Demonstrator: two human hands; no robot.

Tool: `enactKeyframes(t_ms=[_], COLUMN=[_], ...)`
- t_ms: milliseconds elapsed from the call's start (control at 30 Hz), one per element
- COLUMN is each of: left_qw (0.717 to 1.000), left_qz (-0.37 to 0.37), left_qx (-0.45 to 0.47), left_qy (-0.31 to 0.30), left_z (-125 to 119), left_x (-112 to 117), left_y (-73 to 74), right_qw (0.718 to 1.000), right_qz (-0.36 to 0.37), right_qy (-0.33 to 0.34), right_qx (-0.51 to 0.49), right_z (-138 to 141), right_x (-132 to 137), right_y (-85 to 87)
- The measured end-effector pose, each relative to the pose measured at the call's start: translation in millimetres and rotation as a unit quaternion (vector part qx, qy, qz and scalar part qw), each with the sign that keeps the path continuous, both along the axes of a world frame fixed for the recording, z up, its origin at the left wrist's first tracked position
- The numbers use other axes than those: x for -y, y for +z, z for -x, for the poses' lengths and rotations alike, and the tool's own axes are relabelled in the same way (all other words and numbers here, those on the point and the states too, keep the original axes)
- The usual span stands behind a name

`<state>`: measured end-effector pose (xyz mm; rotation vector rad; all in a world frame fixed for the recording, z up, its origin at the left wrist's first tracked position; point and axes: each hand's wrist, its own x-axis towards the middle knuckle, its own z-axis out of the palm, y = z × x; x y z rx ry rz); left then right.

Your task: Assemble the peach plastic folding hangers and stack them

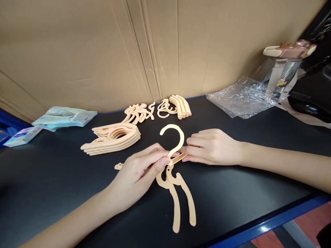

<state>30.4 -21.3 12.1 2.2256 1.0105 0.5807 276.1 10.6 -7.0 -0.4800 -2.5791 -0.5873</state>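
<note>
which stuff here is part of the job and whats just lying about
Likely part of the job:
- hook, in the left hand
- narrow strip, in the right hand
- two curved arms below the hook
- stacked matching pieces
- loose pieces behind

Probably just lying about:
- larger pale-blue packet
- smaller packet
- clear plastic
- strapped bottle

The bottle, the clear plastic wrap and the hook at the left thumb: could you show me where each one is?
Bottle (288, 73): head view, on its see-through body below the lid.
Clear plastic wrap (236, 98): head view, on its crumpled middle.
Hook (181, 137): head view, on its curve.
</note>
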Motion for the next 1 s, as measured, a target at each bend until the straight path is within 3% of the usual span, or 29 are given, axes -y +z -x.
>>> enactKeyframes(t_ms=[267, 567, 1000], left_qw=[1.000, 0.999, 0.997], left_qz=[0.017, -0.016, -0.073], left_qx=[0.014, 0.043, 0.033], left_qy=[0.003, -0.014, -0.001], left_z=[0, 1, 0], left_x=[1, -3, -2], left_y=[-0.4, -6.7, -9.6], right_qw=[1.000, 0.996, 0.992], right_qz=[-0.010, -0.086, -0.123], right_qy=[-0.023, -0.016, -0.002], right_qx=[-0.009, -0.020, -0.028], right_z=[-1, 0, -1], right_x=[-1, 2, 5], right_y=[-1.5, -0.1, -0.3])
